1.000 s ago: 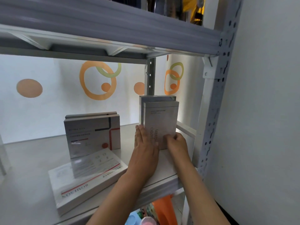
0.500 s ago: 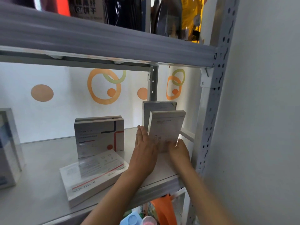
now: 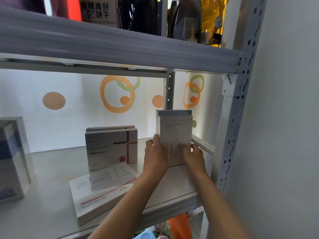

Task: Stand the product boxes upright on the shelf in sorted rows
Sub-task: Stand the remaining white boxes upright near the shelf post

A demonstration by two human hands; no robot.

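Note:
A tall silver box (image 3: 176, 135) stands upright at the right end of the shelf (image 3: 51, 169), in front of a second tall box (image 3: 172, 112) of the same kind. My left hand (image 3: 155, 157) presses its left edge and my right hand (image 3: 193, 156) holds its lower right side. Further left, a wide grey box with red and blue lines (image 3: 112, 149) stands upright with another (image 3: 110, 128) behind it. A flat white box (image 3: 101, 195) lies face up in front of them.
A blue and white box (image 3: 12, 159) stands at the far left of the shelf. The perforated upright post (image 3: 236, 118) and a low side rail (image 3: 203, 145) bound the right end. The shelf above (image 3: 120, 47) holds dark and yellow packages. Colourful items sit below.
The tall box, tilted half a second ago, now stands straight against the one behind it. Both hands stay on it. The view has shifted left, bringing the blue box into sight.

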